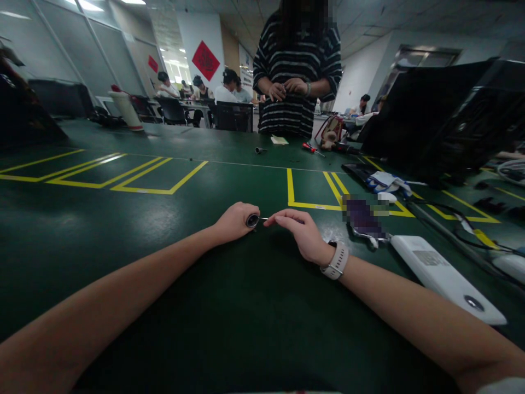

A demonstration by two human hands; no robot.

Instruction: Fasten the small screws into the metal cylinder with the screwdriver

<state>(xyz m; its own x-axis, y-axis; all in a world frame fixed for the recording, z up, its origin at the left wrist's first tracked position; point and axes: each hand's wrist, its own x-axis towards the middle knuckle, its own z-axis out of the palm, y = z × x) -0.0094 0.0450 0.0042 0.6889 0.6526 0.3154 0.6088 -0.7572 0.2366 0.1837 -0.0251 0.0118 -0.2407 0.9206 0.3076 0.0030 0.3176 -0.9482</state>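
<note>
My left hand [237, 223] is closed around a small dark cylindrical part [252, 220] whose round hollow end faces me. From that part a thin metal rod [263, 219] runs across to the fingertips of my right hand [301, 232]. The right fingers are long and pressed together about the rod; most of what lies under them is hidden. Both hands are just above the dark green table [229, 317]. Farther back lie another small dark part [259, 150] and a red-handled screwdriver [310, 148].
Yellow tape outlines [141, 190] mark the table. To the right lie a phone [365, 219], a white power bank [447, 276], gloves [388, 181], cables and a black monitor [435, 115]. Across the table stands a person in a striped top [293, 71]; a white cup [126, 109] is at left.
</note>
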